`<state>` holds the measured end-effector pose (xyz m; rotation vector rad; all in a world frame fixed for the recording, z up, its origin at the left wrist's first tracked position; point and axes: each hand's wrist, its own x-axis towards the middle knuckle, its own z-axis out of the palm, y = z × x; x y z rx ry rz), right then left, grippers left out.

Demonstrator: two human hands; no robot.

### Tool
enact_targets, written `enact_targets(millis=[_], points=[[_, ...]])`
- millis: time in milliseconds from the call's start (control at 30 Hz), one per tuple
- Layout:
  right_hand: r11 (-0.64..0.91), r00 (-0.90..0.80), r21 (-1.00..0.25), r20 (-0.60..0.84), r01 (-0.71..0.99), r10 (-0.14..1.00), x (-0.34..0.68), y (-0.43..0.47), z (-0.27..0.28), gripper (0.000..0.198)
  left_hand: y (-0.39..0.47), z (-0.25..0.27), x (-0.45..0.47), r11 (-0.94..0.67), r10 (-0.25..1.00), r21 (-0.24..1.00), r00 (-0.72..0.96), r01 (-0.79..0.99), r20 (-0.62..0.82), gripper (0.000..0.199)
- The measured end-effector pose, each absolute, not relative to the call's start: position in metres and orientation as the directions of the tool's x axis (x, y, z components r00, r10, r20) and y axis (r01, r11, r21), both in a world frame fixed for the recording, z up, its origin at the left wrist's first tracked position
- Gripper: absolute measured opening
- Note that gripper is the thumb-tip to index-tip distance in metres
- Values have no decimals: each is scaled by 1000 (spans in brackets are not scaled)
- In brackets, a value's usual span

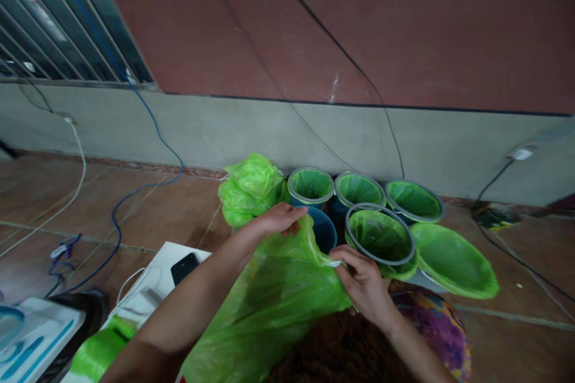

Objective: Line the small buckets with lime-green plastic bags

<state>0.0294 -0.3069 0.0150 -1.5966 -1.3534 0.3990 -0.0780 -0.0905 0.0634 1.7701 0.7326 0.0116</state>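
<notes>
A green plastic bag (269,287) hangs between my two hands, its mouth pulled wide. My left hand (285,219) is closed on the far left part of the bag's rim. With thumb and fingers, my right hand (362,275) pinches the rim on the right, where a whitish strip shows. Just beyond the bag stands an unlined blue bucket (324,228), partly hidden by it. To its right is a bin (381,233) with a green liner under a grey ring. Behind it, a row of lined bins (311,185) lines the wall.
A heap of green bags (254,185) stands left of the bins. A wide green-lined bin (456,260) is at the right. A phone (184,266) lies on a white surface (168,251) at the left. Cables, one a blue cable (117,233), cross the tiled floor.
</notes>
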Motion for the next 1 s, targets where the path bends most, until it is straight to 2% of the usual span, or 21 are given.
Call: enact_targets(millis=[167,267,333,400,500,600,667,733,800,1000], points=[[251,166,-622,533,741,829,27,-307,54,25,-93,100,-53,-165,360,867,848,469,-390,41],[296,113,-544,596,785,795,29,-303,70,28,-96,122,-42,-172,370,853,834,494,-409,23],[310,88,-493,630,813,771,33,-301,82,28,-95,136,-35,-263,387,836,847,481,-365,14],[303,86,-441,671,845,737,42,-301,95,28,-91,153,-29,-457,448,777,867,432,-219,16],[231,153,-381,750,895,643,57,-304,119,25,-83,188,-24,-761,516,516,849,392,117,34],[136,211,-333,813,933,542,71,-307,140,22,-85,222,-25,-886,461,244,798,393,389,49],[102,212,-298,844,949,492,75,-307,151,22,-89,235,-27,-889,448,168,729,427,517,50],[95,193,-262,872,960,451,76,-305,156,22,-90,239,-27,-866,474,185,644,465,601,49],[90,170,-229,887,969,429,77,-303,158,21,-85,237,-27,-851,513,274,594,449,619,47],[66,136,-184,886,981,443,85,-299,149,20,-54,224,-25,-732,632,609,638,305,440,23]])
